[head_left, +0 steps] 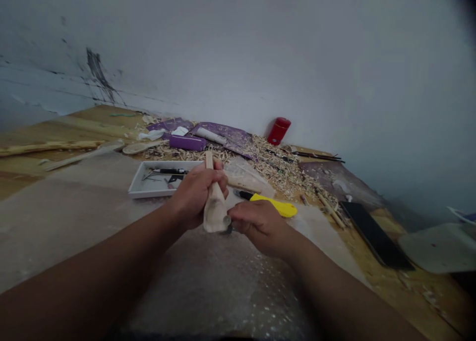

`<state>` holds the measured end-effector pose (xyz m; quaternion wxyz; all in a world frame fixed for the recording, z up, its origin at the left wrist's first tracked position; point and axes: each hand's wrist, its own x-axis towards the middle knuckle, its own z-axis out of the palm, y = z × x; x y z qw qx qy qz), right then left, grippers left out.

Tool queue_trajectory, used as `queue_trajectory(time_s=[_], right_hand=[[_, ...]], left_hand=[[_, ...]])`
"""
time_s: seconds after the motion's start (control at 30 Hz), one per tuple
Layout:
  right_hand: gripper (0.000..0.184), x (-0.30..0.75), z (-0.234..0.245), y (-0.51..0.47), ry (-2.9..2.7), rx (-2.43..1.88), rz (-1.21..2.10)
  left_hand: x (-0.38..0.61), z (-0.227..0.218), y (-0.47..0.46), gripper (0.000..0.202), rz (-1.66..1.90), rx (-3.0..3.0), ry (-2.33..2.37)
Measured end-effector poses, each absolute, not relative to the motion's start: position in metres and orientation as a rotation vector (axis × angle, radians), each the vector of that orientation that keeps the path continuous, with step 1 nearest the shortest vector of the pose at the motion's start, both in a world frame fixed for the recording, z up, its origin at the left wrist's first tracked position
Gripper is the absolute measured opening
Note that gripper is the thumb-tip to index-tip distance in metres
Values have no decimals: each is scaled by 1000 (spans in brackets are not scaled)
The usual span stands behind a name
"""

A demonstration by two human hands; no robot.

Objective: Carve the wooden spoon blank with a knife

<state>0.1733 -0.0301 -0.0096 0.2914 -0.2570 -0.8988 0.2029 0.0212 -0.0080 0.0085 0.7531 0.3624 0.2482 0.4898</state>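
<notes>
The left hand (196, 196) is closed firmly around the narrow part of a pale wooden spoon blank (214, 213), with the stem rising above the fist and the broad end hanging below it. This fist seems placed to keep the wide, flat end steady and turned toward the other hand. The blank sits at the middle of the frame, held above a grey sheet of bubble wrap (208, 291) and clear of the bench.

The right hand (259, 226) is curled, its fingers almost closed, right beside the lower edge of the blank. A small metal-tipped object (226, 221) shows at the fingertips, but the hand hides most of it, so I cannot tell whether it is gripped.

Just past the right hand lies a yellow utility knife (277, 205), close enough to be within easy reach. A white tray (139, 194) at the left of centre gathers a few slim tools (169, 171) together. Wood shavings (267, 170) are heaped across the upper middle around a purple pouch (188, 142) and a red canister (278, 131). A carved wooden spoon (141, 146) and a rough stick (44, 147) lie at upper left, and a black slab (375, 234) lies at right, set aside from the hands.
</notes>
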Motion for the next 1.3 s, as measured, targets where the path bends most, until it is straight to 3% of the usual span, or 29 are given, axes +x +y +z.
queue_trajectory(time_s=[1.3], right_hand=[[18,174,-8,-28,-2482,-737,479]], left_hand=[[22,7,-5,14,1071,801,567]])
